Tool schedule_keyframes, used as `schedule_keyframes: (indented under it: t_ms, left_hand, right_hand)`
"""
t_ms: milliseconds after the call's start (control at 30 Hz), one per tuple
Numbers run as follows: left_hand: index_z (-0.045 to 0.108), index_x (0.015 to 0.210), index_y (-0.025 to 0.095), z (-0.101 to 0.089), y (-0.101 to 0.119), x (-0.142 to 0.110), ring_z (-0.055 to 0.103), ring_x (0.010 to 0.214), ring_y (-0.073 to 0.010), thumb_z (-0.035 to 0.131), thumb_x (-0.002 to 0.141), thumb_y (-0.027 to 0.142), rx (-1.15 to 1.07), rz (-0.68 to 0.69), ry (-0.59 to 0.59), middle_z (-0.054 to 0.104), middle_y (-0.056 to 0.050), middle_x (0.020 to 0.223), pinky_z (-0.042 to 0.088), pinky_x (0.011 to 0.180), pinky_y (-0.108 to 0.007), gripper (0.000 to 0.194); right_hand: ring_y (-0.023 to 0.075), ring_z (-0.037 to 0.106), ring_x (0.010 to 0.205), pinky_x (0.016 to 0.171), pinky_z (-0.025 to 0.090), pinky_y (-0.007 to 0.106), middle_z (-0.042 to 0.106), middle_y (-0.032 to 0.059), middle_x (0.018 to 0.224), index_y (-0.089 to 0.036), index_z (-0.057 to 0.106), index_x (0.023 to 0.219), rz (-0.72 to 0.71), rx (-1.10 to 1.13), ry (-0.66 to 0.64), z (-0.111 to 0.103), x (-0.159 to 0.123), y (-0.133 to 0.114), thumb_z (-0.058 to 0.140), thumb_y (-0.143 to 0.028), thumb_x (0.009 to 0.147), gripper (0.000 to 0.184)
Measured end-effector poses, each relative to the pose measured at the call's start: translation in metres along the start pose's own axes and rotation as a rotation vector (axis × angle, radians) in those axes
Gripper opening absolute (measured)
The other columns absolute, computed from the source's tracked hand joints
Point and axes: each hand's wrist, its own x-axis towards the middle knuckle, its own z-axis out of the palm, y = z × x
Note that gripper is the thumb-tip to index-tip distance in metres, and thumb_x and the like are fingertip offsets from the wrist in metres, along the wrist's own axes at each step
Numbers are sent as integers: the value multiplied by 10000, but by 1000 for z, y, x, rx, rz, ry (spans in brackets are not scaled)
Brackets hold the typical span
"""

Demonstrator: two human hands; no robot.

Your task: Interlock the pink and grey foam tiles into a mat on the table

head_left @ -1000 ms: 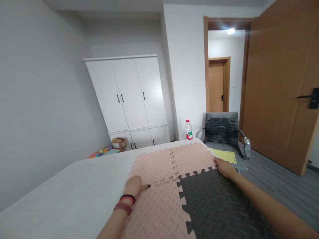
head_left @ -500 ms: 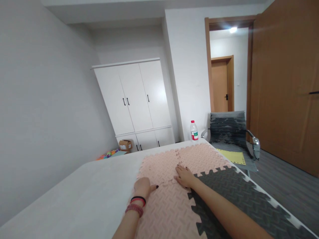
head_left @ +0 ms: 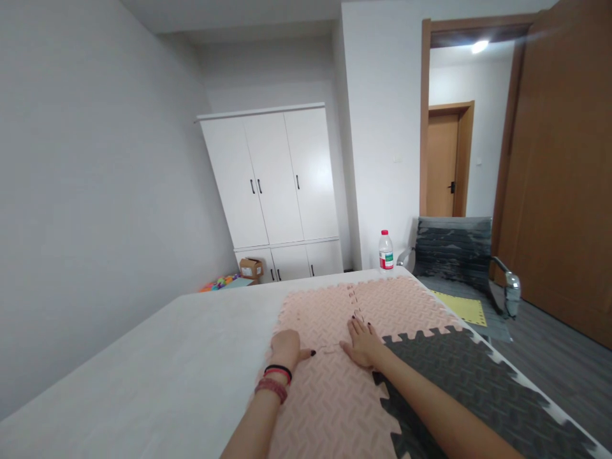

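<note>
Pink foam mat tiles (head_left: 335,401) with a raised pattern and jigsaw edges lie joined on the white table. My left hand (head_left: 287,347) is closed at their left edge, by the seam between the near and far pink tiles. Its thumb stretches right over the foam, and its curled fingers are mostly hidden. My right hand (head_left: 363,343) lies flat and open with fingers spread on the pink foam, near where the seams meet. A dark grey foam mat tile (head_left: 459,376) adjoins the pink ones on the right, partly under my right forearm.
A bottle with a red cap (head_left: 386,252) stands at the table's far edge. The white tabletop (head_left: 167,370) extends left. Beyond its right edge is a grey chair (head_left: 452,248) with a yellow sheet (head_left: 461,308). A cardboard box (head_left: 251,268) and white cabinet (head_left: 272,178) stand behind.
The view has turned slightly left, so everything appears shifted right. Both hands stay at about the same places on the mat, the left closed and the right flat.
</note>
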Motion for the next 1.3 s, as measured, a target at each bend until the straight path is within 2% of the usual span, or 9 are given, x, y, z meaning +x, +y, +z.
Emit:
schedule_keyframes:
  t_ms: [200, 367, 500, 633, 733, 900, 1067, 1300]
  left_hand:
    - [609, 1004, 133, 4, -5, -4, 601, 979, -193, 522, 805, 591, -5, 46, 64, 647, -89, 1042, 471, 883, -417, 507]
    - [594, 1035, 133, 15, -12, -8, 580, 1011, -207, 492, 781, 657, -37, 99, 159, 634, -100, 1066, 442, 909, -429, 591]
    - [594, 1008, 137, 15, -32, -4, 585, 974, -203, 456, 793, 670, -101, 143, 172, 635, -92, 1023, 448, 887, -433, 591]
    - [604, 939, 152, 13, -66, 0, 593, 894, -164, 477, 854, 536, -196, 258, 116, 636, -49, 957, 475, 837, -392, 413]
    - [598, 972, 164, 20, -83, -2, 568, 970, -171, 509, 863, 451, -253, 331, 112, 616, -51, 1043, 452, 890, -404, 320]
    - [547, 1127, 173, 38, -86, -4, 509, 1111, -209, 509, 868, 409, -283, 353, 150, 529, -82, 1244, 405, 964, -444, 353]
    - [562, 1117, 186, 45, -88, -3, 502, 1113, -218, 500, 874, 392, -259, 378, 180, 545, -72, 1216, 379, 981, -475, 325]
    - [454, 1294, 235, 55, -95, -9, 403, 1261, -235, 415, 915, 324, -286, 365, 176, 491, -68, 1328, 241, 1082, -529, 391]
  right_hand:
    - [350, 82, 1395, 1112, 63, 518, 148, 267, 1491, 74, 155, 1426, 162, -65, -16, -1, 15, -32, 178, -753, 800, 1038]
    - [355, 75, 1395, 1106, 70, 538, 141, 273, 1489, 63, 138, 1431, 248, -117, -39, -2, 17, -50, 253, -789, 766, 1087]
    - [353, 96, 1393, 1104, 112, 530, 152, 261, 1491, 43, 157, 1437, 255, -127, -49, -5, 15, -51, 264, -809, 745, 1103]
    - [341, 84, 1397, 1109, 88, 528, 151, 235, 1500, 13, 161, 1447, 255, -125, -31, -4, 12, -50, 268, -767, 779, 1033]
    - [348, 79, 1396, 1112, 78, 522, 150, 236, 1500, 21, 170, 1444, 246, -114, -14, -1, 11, -49, 264, -745, 792, 1010]
    - [349, 73, 1397, 1112, 64, 520, 147, 227, 1504, 12, 173, 1447, 236, -112, -1, 1, 11, -47, 247, -742, 795, 999]
    - [351, 94, 1394, 1106, 71, 532, 154, 220, 1505, 12, 177, 1444, 248, -136, -3, 1, 12, -48, 267, -743, 792, 1002]
    - [347, 91, 1395, 1100, 79, 543, 173, 231, 1498, 27, 190, 1437, 227, -138, 33, 4, 9, -48, 211, -752, 793, 1011]
